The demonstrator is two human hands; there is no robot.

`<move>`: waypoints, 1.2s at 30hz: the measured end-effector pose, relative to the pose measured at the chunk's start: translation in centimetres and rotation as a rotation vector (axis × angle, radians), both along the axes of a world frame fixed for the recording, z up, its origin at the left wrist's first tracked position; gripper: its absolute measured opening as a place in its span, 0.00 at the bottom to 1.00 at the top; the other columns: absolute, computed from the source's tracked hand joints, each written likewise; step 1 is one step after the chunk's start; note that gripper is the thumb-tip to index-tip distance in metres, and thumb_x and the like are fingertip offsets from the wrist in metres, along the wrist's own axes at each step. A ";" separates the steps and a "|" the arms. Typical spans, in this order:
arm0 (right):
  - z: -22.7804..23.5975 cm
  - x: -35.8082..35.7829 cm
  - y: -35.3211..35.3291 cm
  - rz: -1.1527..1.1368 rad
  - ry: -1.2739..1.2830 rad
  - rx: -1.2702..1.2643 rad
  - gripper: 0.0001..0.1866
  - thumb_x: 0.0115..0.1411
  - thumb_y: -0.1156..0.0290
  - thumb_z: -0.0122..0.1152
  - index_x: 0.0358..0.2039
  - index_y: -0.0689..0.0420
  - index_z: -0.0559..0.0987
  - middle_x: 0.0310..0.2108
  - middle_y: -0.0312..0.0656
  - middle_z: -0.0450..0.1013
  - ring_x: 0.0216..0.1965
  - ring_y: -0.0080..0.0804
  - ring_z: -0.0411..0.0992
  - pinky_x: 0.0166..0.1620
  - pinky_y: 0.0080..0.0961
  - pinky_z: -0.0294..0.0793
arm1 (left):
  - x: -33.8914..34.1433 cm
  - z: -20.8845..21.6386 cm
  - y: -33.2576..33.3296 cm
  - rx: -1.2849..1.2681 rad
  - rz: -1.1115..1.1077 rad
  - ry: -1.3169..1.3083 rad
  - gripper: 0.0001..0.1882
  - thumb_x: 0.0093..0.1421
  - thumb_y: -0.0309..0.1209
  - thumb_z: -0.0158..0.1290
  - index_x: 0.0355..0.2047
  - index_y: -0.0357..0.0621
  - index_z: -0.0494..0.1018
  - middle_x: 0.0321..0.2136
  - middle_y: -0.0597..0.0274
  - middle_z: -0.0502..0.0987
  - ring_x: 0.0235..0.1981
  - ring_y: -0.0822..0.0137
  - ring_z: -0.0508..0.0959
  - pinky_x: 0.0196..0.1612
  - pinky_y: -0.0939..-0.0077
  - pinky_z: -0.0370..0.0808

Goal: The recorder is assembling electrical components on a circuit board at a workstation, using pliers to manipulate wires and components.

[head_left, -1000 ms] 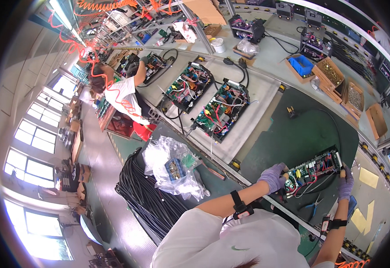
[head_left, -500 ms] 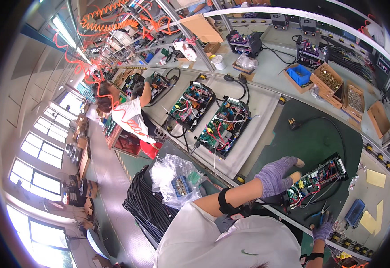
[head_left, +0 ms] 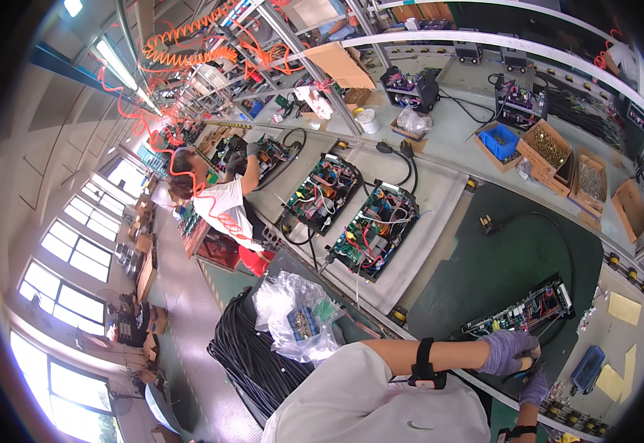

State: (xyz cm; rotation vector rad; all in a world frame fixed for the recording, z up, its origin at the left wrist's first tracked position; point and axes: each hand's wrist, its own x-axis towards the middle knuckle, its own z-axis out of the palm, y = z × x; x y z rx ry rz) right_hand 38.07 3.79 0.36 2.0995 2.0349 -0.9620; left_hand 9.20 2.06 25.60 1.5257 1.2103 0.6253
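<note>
Hands have shifted: left hand (head_left: pixel 508 350) now rests curled over the circuit board assembly (head_left: pixel 522 311) edge; right hand (head_left: pixel 534 387) dropped below it, fingers' grip unclear.

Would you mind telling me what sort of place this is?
Probably an electronics assembly line: open circuit-board units lie along a long workbench, orange coiled hoses hang overhead, and cardboard boxes of small parts stand nearby.

left hand (head_left: pixel 508 350): gloved, arm outstretched, fingers curled | right hand (head_left: pixel 534 389): gloved, just below left
</note>
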 end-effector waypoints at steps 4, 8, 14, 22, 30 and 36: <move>-2.6 1.3 -2.3 -0.046 0.124 0.203 0.24 0.50 0.81 0.48 0.50 0.57 0.68 0.40 0.44 0.71 0.39 0.35 0.70 0.42 0.26 0.70 | 0.4 -2.2 0.0 -0.009 -0.022 0.040 0.11 0.53 0.29 0.52 0.38 0.44 0.71 0.33 0.55 0.76 0.37 0.58 0.77 0.42 0.71 0.73; -0.8 0.4 -2.9 -0.135 0.209 0.312 0.26 0.49 0.80 0.50 0.52 0.56 0.67 0.42 0.44 0.70 0.41 0.33 0.70 0.43 0.24 0.68 | -0.2 -2.2 0.2 -0.065 -0.009 0.039 0.12 0.52 0.29 0.52 0.38 0.45 0.71 0.32 0.56 0.76 0.36 0.59 0.77 0.41 0.72 0.73; -2.3 5.4 -5.3 -0.460 0.294 0.356 0.33 0.50 0.86 0.42 0.58 0.55 0.58 0.53 0.48 0.61 0.51 0.35 0.63 0.52 0.30 0.65 | 0.0 -2.9 0.4 -0.082 -0.053 0.006 0.12 0.52 0.28 0.51 0.38 0.45 0.71 0.32 0.57 0.76 0.34 0.62 0.77 0.39 0.73 0.73; 11.7 1.9 -5.4 0.169 0.374 0.807 0.26 0.59 0.74 0.43 0.59 0.60 0.55 0.56 0.54 0.58 0.55 0.44 0.61 0.58 0.34 0.58 | 4.7 -3.9 0.2 -0.055 -0.019 -0.024 0.23 0.55 0.32 0.52 0.49 0.39 0.62 0.43 0.45 0.71 0.45 0.54 0.73 0.47 0.66 0.70; 20.2 -8.4 -4.9 0.097 0.690 0.722 0.26 0.53 0.63 0.61 0.48 0.65 0.66 0.43 0.49 0.69 0.41 0.38 0.72 0.37 0.25 0.74 | 2.6 -1.1 0.5 -0.319 -0.099 -0.607 0.16 0.60 0.33 0.45 0.46 0.36 0.65 0.35 0.58 0.75 0.31 0.73 0.76 0.39 0.78 0.72; 23.1 -12.7 -3.1 0.162 0.481 0.564 0.49 0.37 0.56 0.70 0.56 0.63 0.57 0.48 0.54 0.63 0.52 0.53 0.59 0.54 0.42 0.62 | 1.0 -2.1 0.5 -0.314 0.232 -0.456 0.13 0.59 0.32 0.49 0.43 0.41 0.67 0.34 0.65 0.72 0.36 0.76 0.70 0.39 0.82 0.69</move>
